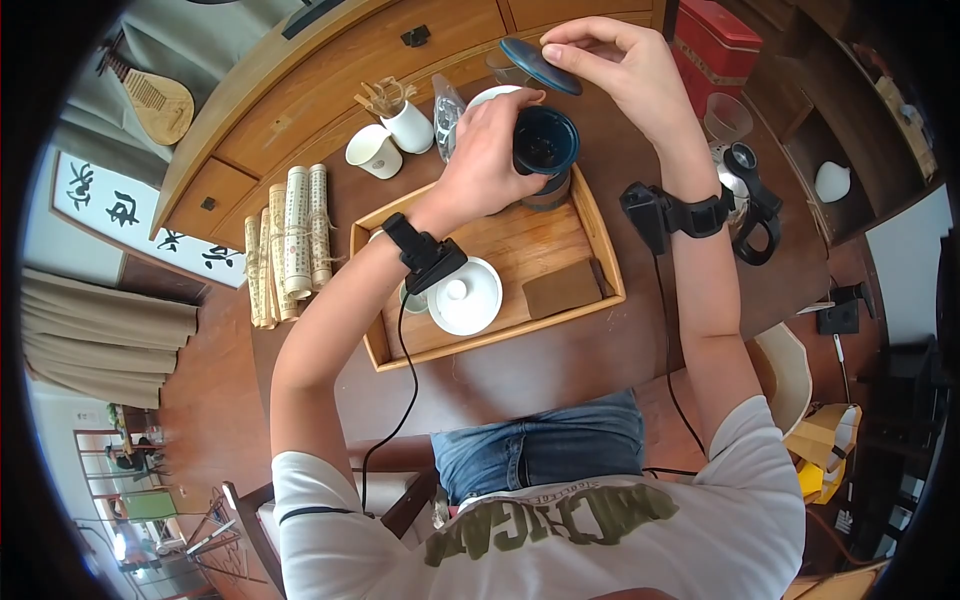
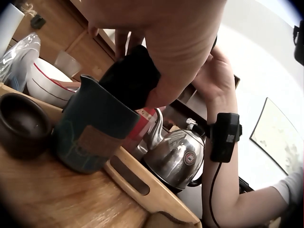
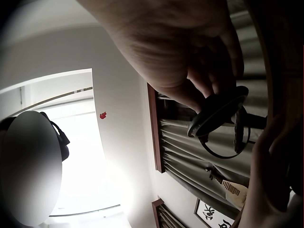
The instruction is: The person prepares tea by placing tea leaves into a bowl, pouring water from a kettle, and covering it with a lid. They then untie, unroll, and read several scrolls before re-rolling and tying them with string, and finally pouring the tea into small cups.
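A dark cup (image 1: 545, 140) is gripped at its rim by my left hand (image 1: 482, 160), thumb on the near side. In the left wrist view this black cup (image 2: 130, 78) sits tilted at the mouth of a blue-green pitcher (image 2: 95, 126), under my left hand (image 2: 175, 42); how deep it reaches inside is hidden. My right hand (image 1: 635, 85) pinches a round blue lid (image 1: 541, 66) by its upper side, raised beyond the cup. From the right wrist, the lid (image 3: 218, 111) hangs tilted from the fingertips of my right hand (image 3: 175, 57).
The wooden tray (image 1: 610, 245) bears a white lidded bowl (image 1: 465, 297) and a brown folded cloth (image 1: 562, 289). Left of it lie bamboo scrolls (image 1: 297, 230) and white cups (image 1: 374, 152). A steel kettle (image 2: 178, 154) and a red box (image 1: 715, 50) stand to the right.
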The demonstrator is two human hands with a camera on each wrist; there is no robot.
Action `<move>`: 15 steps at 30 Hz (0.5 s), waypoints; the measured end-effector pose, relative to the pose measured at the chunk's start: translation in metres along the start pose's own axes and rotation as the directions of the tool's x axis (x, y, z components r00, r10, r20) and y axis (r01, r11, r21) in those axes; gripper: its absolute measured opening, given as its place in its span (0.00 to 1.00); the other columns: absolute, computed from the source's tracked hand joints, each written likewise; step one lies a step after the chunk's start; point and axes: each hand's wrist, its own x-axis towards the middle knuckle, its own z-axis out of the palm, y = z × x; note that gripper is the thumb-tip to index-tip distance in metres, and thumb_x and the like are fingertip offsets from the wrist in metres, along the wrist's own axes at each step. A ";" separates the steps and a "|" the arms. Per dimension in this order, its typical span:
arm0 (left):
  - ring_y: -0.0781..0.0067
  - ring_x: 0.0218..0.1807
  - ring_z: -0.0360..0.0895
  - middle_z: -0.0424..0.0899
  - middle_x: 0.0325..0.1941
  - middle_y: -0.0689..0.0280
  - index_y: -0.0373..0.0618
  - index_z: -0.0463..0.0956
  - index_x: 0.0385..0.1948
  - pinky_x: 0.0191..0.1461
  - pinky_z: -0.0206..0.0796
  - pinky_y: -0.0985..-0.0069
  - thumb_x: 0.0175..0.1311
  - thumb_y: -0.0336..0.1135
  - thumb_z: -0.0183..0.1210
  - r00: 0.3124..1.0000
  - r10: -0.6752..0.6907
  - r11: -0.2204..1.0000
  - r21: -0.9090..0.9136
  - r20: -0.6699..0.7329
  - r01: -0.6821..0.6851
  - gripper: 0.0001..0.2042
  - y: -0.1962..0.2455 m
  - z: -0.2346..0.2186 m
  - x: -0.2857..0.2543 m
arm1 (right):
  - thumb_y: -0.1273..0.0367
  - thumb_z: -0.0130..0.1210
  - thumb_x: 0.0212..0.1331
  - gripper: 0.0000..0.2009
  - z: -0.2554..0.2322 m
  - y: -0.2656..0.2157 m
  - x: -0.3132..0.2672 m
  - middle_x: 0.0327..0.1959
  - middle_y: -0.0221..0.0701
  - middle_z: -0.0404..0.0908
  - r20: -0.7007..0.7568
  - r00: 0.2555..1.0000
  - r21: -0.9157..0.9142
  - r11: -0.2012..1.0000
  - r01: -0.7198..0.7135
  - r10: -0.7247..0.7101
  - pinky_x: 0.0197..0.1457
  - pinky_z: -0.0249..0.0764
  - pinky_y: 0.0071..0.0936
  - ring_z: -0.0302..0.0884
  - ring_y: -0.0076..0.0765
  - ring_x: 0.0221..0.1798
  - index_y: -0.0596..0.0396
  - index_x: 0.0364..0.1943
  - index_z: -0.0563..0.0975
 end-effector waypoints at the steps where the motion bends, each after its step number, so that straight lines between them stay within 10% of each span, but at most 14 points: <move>1: 0.50 0.69 0.70 0.76 0.64 0.56 0.44 0.64 0.66 0.75 0.56 0.52 0.44 0.32 0.77 1.000 0.024 1.000 0.002 0.001 -0.024 0.42 0.000 0.000 0.000 | 0.66 0.68 0.65 0.11 0.000 -0.001 0.000 0.43 0.31 0.90 -0.004 1.000 0.004 1.000 0.005 -0.005 0.54 0.79 0.23 0.86 0.26 0.47 0.57 0.46 0.88; 15: 0.57 0.70 0.71 0.74 0.66 0.60 0.49 0.68 0.65 0.79 0.49 0.46 0.44 0.30 0.75 0.972 0.229 0.954 0.187 0.049 -0.234 0.40 -0.002 -0.007 -0.004 | 0.67 0.68 0.64 0.11 -0.002 0.000 0.001 0.43 0.31 0.90 -0.010 1.000 0.040 0.999 0.019 -0.019 0.54 0.79 0.23 0.85 0.25 0.47 0.58 0.46 0.88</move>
